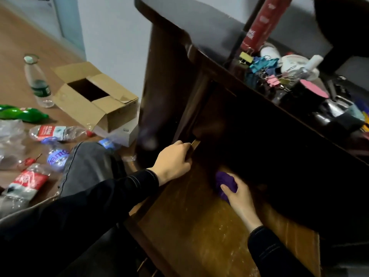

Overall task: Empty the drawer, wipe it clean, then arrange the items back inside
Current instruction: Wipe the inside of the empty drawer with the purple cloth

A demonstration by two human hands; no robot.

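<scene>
Inside the drawer [189, 226], a purple cloth [224, 179] is clutched by the right hand [239, 196] for wiping; its side is gripped steady by the left hand [173, 160].

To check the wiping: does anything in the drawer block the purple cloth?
Nothing visible does. The right hand holds the purple cloth on the bare bottom of the drawer; the left hand grips its side wall. Its back, under the desk, is too dark.

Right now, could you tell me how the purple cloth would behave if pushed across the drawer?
The purple cloth looks soft and floppy, bunched under the right hand, so it would probably crumple rather than slide flat across the drawer. Likely light too.
</scene>
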